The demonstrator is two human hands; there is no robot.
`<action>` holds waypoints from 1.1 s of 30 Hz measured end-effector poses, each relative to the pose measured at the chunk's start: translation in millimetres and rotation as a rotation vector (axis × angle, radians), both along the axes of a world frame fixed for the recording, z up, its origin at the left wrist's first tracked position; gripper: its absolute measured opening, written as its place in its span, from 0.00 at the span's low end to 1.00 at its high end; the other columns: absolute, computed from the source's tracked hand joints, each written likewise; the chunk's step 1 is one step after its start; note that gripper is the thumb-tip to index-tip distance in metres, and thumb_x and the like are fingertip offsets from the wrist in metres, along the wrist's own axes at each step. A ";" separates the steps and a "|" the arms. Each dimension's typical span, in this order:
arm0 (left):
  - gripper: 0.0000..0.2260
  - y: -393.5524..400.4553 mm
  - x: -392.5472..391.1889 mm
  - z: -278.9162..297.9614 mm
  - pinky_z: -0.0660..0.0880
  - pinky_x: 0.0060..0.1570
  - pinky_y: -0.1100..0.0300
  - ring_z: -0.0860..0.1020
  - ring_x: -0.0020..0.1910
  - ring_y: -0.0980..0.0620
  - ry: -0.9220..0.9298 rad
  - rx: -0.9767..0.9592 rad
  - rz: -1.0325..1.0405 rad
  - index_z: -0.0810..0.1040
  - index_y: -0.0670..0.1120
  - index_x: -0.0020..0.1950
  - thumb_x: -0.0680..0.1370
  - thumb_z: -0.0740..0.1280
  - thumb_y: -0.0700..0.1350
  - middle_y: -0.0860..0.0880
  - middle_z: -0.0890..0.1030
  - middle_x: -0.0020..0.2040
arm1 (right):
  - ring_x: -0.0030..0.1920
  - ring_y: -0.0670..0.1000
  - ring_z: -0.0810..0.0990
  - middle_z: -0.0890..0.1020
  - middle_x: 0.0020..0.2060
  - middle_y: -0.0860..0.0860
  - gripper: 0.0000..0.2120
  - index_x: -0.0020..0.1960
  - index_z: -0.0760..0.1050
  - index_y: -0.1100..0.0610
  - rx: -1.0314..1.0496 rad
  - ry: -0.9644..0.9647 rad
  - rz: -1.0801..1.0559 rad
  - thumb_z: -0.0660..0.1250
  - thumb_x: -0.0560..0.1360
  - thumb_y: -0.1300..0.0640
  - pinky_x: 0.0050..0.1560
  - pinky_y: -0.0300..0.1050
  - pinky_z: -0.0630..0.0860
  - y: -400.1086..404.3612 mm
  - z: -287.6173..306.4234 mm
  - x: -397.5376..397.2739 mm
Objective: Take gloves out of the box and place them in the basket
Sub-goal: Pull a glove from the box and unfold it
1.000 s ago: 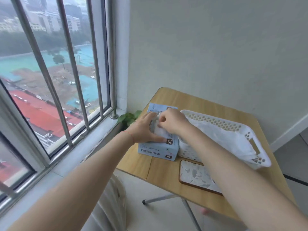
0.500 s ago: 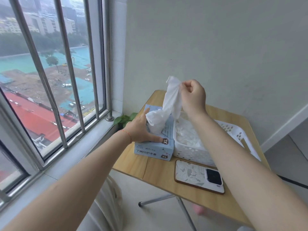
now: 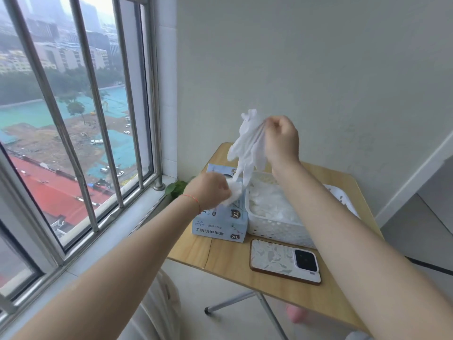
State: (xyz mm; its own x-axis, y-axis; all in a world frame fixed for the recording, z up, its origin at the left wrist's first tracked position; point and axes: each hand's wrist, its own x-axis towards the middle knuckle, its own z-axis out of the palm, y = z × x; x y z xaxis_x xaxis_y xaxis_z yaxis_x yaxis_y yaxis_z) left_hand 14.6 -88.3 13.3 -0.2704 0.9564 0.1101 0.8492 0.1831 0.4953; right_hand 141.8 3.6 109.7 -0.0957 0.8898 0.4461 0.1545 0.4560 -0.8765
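Observation:
A light blue glove box [image 3: 220, 225] marked XL stands on a small wooden table [image 3: 228, 260]. Right beside it sits a white perforated basket [image 3: 272, 229] holding several white gloves. My right hand [image 3: 282, 141] is raised above the box and basket, pinching a white glove [image 3: 247, 143] that hangs down toward the box opening. My left hand [image 3: 210, 190] is over the top of the box, closed on a bunched white glove [image 3: 235, 192] at the opening. The box opening itself is hidden by my left hand.
A phone [image 3: 285, 261] in a patterned case lies face down near the table's front edge. A barred window [image 3: 81, 119] and its sill run along the left. A green plant [image 3: 176, 188] peeks up behind the table. The wall is close behind.
My right hand has lifted the glove up out of the box. My left hand moved from pressing the box side to gripping the bunched glove at the opening.

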 end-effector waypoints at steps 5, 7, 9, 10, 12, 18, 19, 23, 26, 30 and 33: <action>0.14 12.0 -2.2 0.8 0.77 0.51 0.53 0.78 0.47 0.45 0.128 -0.183 -0.007 0.81 0.40 0.54 0.80 0.56 0.42 0.44 0.81 0.52 | 0.35 0.41 0.71 0.73 0.35 0.44 0.07 0.43 0.71 0.54 0.030 0.160 -0.015 0.59 0.79 0.59 0.38 0.32 0.68 -7.9 24.4 12.2; 0.14 14.7 -5.9 13.2 0.75 0.43 0.53 0.78 0.44 0.42 -0.003 0.132 0.172 0.80 0.40 0.49 0.80 0.56 0.42 0.43 0.81 0.49 | 0.34 0.44 0.70 0.71 0.33 0.45 0.09 0.39 0.71 0.53 -0.082 0.143 0.085 0.60 0.77 0.60 0.37 0.37 0.68 -9.6 21.7 18.2; 0.19 8.7 -1.7 28.3 0.69 0.38 0.54 0.75 0.40 0.44 -0.364 0.410 0.249 0.78 0.39 0.43 0.81 0.55 0.49 0.43 0.79 0.42 | 0.34 0.48 0.67 0.68 0.30 0.47 0.12 0.33 0.68 0.52 -0.211 0.176 0.187 0.61 0.74 0.61 0.36 0.42 0.65 -11.7 15.5 22.1; 0.24 5.3 3.1 37.7 0.70 0.41 0.54 0.76 0.41 0.45 -0.625 0.434 0.197 0.80 0.39 0.44 0.82 0.54 0.55 0.43 0.80 0.42 | 0.34 0.49 0.65 0.66 0.29 0.47 0.12 0.31 0.65 0.52 -0.274 0.208 0.231 0.61 0.72 0.61 0.37 0.44 0.62 -13.4 12.6 23.3; 0.36 4.7 9.7 49.8 0.75 0.50 0.53 0.79 0.46 0.48 -1.026 0.301 0.031 0.82 0.38 0.54 0.79 0.50 0.66 0.42 0.83 0.47 | 0.36 0.52 0.65 0.66 0.29 0.49 0.10 0.30 0.64 0.52 -0.394 0.279 0.308 0.61 0.68 0.60 0.37 0.46 0.61 -16.5 8.4 24.0; 0.30 4.3 30.7 54.8 0.78 0.59 0.48 0.81 0.58 0.43 -1.278 0.108 -0.288 0.75 0.44 0.69 0.76 0.63 0.64 0.42 0.81 0.60 | 0.43 0.56 0.73 0.74 0.39 0.56 0.02 0.37 0.73 0.56 -0.557 0.371 0.398 0.62 0.66 0.59 0.45 0.51 0.70 -18.5 -5.1 34.7; 0.29 3.7 33.6 55.9 0.78 0.55 0.50 0.81 0.54 0.44 -1.316 0.126 -0.251 0.75 0.43 0.69 0.76 0.65 0.62 0.43 0.82 0.56 | 0.43 0.56 0.73 0.73 0.40 0.56 0.02 0.37 0.73 0.56 -0.562 0.359 0.396 0.62 0.66 0.59 0.45 0.51 0.70 -17.4 -6.6 37.1; 0.09 4.9 40.1 59.8 0.74 0.48 0.55 0.80 0.41 0.50 -1.373 0.315 -0.032 0.80 0.44 0.53 0.78 0.68 0.48 0.48 0.82 0.43 | 0.42 0.55 0.69 0.71 0.38 0.56 0.03 0.35 0.69 0.53 -0.585 0.302 0.387 0.63 0.63 0.57 0.44 0.50 0.66 -12.0 -15.1 45.7; 0.03 0.2 35.7 67.8 0.76 0.46 0.58 0.80 0.40 0.49 -1.367 0.456 -0.001 0.80 0.44 0.49 0.78 0.67 0.42 0.46 0.81 0.43 | 0.36 0.54 0.69 0.70 0.32 0.52 0.04 0.36 0.69 0.54 -0.587 0.120 0.463 0.62 0.64 0.54 0.37 0.46 0.66 -10.3 -18.4 56.4; 0.03 -9.1 37.9 80.3 0.74 0.34 0.62 0.78 0.34 0.52 -1.185 0.437 -0.119 0.80 0.44 0.48 0.78 0.69 0.43 0.47 0.80 0.39 | 0.41 0.57 0.81 0.80 0.41 0.56 0.29 0.52 0.75 0.60 -0.665 -0.378 0.728 0.54 0.76 0.35 0.45 0.49 0.77 -10.7 -4.3 78.8; 0.06 -10.5 49.1 79.4 0.73 0.37 0.61 0.77 0.38 0.50 -0.933 0.317 -0.216 0.82 0.44 0.51 0.77 0.71 0.45 0.45 0.80 0.42 | 0.51 0.57 0.81 0.82 0.49 0.56 0.40 0.59 0.79 0.58 -0.641 -0.330 0.868 0.53 0.70 0.25 0.59 0.51 0.74 -9.1 -1.2 81.0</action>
